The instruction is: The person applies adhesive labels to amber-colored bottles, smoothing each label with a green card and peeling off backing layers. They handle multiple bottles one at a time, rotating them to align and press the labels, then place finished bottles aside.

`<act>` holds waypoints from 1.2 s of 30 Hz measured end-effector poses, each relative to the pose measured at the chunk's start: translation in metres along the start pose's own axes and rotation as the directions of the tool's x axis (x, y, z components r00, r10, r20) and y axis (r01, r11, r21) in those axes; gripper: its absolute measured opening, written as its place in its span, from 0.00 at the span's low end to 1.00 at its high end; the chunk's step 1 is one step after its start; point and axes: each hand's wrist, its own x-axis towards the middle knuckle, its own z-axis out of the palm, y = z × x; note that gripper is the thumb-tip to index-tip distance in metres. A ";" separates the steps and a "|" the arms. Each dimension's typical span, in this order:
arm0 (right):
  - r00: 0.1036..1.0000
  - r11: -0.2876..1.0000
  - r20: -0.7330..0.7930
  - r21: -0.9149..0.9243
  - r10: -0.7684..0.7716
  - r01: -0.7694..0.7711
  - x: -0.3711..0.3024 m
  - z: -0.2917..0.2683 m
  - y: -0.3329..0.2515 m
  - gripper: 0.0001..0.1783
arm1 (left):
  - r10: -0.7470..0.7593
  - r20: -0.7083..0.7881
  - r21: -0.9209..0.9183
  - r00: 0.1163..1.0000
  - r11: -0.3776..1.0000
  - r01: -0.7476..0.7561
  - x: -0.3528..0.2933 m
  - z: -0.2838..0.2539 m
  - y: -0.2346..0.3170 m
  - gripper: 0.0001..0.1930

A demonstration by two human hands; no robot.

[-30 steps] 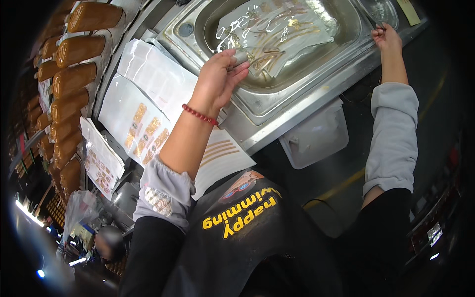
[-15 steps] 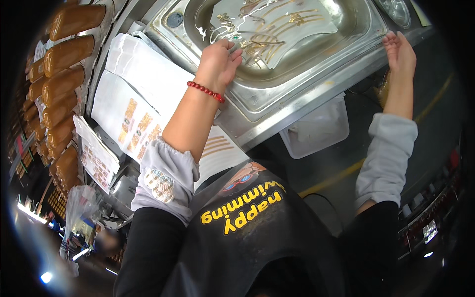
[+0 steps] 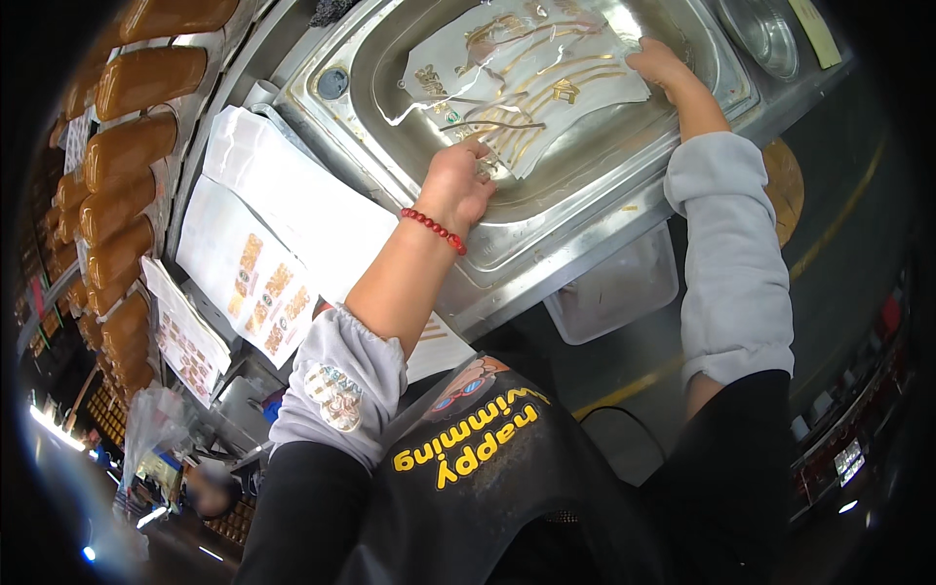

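A white sheet (image 3: 585,115) lies in a stainless steel sink (image 3: 575,185), in shallow water or against its wet bottom. Gold and brown strips, a small gold house-shaped piece (image 3: 565,91) and other printed-looking bits show on the sheet. A curving white glare breaks up part of this. My right hand (image 3: 659,66) pinches the sheet at its right side, thumb and fingers closed. At the near left edge my left hand (image 3: 456,185), with a red bead bracelet (image 3: 434,226), has its fingers curled in against the sheet; its fingertips are partly hidden.
White printed papers (image 3: 292,185) cover the counter left of the sink. Brown glossy moulded pieces (image 3: 132,146) stand in a row at far left. A translucent plastic bin (image 3: 624,297) sits below the sink's front edge, and a clear bowl (image 3: 765,39) is at the right.
My right hand has come in from beyond the sink's right rim to the sheet's edge. My left hand has shifted nearer and rightward along the sheet. The view has tilted slightly.
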 end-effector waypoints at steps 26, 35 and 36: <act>0.901 0.937 -0.260 -0.118 -0.348 0.328 0.062 -0.012 0.054 0.30 | 0.832 -0.062 0.580 0.551 0.480 -0.659 -0.145 -0.249 0.016 0.13; 0.690 0.662 -0.254 0.196 -0.678 0.723 -0.138 0.032 -0.122 0.22 | 0.472 -0.638 0.307 0.609 0.881 -0.361 -0.120 -0.423 -0.005 0.34; 0.679 0.646 -0.245 0.208 -0.692 0.734 -0.157 0.043 -0.134 0.21 | 0.485 -0.626 0.342 0.611 0.875 -0.344 -0.126 -0.419 -0.005 0.32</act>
